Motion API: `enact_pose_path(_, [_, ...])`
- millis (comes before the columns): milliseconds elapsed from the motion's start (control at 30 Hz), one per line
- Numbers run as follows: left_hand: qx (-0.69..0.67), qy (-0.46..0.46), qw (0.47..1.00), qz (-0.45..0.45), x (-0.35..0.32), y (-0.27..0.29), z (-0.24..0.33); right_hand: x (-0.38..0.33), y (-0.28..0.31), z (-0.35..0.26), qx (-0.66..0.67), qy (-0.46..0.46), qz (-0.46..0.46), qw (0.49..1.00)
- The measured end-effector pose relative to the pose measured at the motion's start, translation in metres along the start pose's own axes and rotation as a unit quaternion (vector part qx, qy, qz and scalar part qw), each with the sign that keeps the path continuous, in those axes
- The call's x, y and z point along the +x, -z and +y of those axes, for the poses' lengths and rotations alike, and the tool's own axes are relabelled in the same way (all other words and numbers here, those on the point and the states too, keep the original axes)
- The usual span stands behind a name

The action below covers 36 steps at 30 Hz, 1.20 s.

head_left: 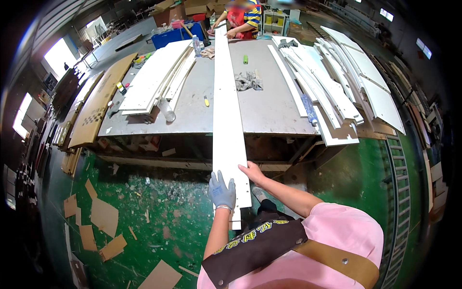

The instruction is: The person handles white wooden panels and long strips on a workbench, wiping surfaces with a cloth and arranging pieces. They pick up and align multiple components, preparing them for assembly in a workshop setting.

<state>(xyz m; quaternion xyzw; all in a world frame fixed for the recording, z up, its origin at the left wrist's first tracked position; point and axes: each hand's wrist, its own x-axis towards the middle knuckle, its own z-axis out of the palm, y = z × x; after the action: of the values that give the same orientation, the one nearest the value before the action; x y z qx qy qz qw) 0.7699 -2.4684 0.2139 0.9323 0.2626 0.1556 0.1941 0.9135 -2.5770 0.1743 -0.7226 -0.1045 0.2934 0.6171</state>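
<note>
A long white board [228, 96] runs from the far edge of the table past its near edge toward me. A second white piece shows along its near right side, so I may be seeing two boards stacked. My left hand [222, 191], in a grey glove, lies flat on the board's near part with its fingers stretched out. At the right edge my bare right hand [252, 172] grips the board, thumb on top; its other fingers are mostly hidden. Across the table, a co-worker's hands [231, 33] are at the board's far end.
The grey worktable [192, 118] carries stacked white panels [154, 79] on the left and more white boards [313, 77] on the right. A bottle [166, 111], a yellow cutter [206, 101] and a grey rag [249, 81] lie there. Cardboard scraps [104, 216] litter the green floor; a ladder [400, 183] lies right.
</note>
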Motion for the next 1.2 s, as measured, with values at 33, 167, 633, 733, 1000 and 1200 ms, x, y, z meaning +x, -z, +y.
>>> enact_pose_path(33, [0.003,-0.004,1.000,0.004,0.000,-0.002,-0.001,0.004,-0.007,0.002,-0.036,0.019,-0.001,0.999])
enact_pose_path(167, [0.010,-0.009,1.000,0.004,0.000,-0.004,-0.003,0.024,-0.012,0.013,-0.045,0.005,0.008,0.999])
enact_pose_path(633, [0.055,-0.055,0.997,0.008,0.088,-0.028,0.000,0.078,0.013,-0.063,-0.406,0.048,-0.007,0.913])
enact_pose_path(733, [0.060,-0.060,0.996,0.018,0.130,-0.044,0.009,0.119,0.025,-0.072,-0.387,0.049,0.020,0.921])
enact_pose_path(1000, [0.041,-0.087,0.993,0.067,0.260,-0.094,0.015,0.235,0.048,-0.093,-0.351,0.117,0.102,0.924])
enact_pose_path(1200, [0.024,-0.076,0.996,0.032,0.385,-0.118,0.022,0.339,0.053,-0.121,-0.309,0.121,0.118,0.936])
